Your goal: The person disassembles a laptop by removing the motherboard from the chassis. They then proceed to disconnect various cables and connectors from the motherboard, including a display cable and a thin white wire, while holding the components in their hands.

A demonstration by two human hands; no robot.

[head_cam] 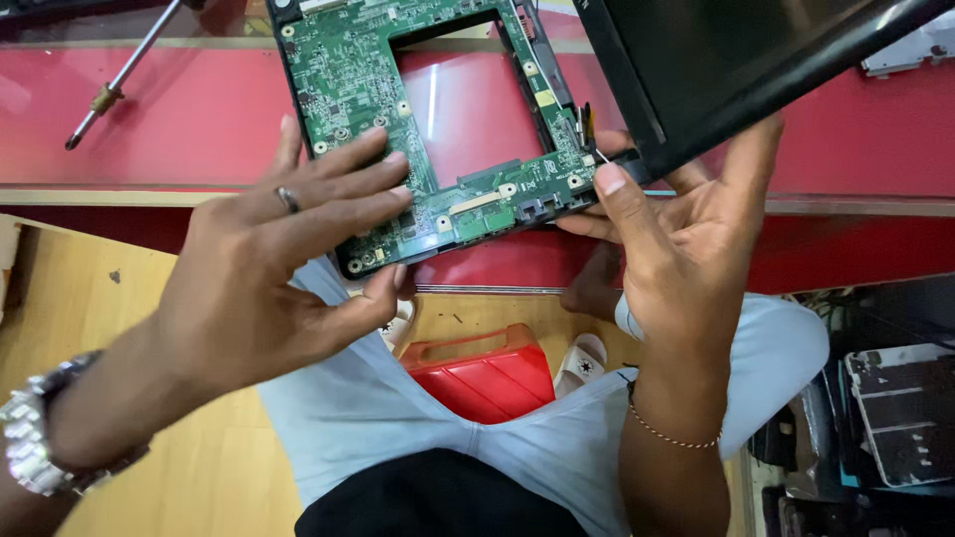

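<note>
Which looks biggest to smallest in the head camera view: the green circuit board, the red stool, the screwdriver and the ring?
1. Green circuit board, partly cut off at the top.
2. Red stool, partly hidden and farther from the camera, so this rank is unsure.
3. Screwdriver.
4. Ring on the left hand.

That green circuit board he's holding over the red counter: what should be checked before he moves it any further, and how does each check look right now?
1. Left hand grips the green circuit board at its near edge: ok.
2. Right hand supports the board's right corner and the black panel: ok.
3. Thin wires between board and panel free of strain: cannot tell.
4. Screwdriver lies clear on the red counter: ok.
5. All screws removed: cannot tell.
</note>
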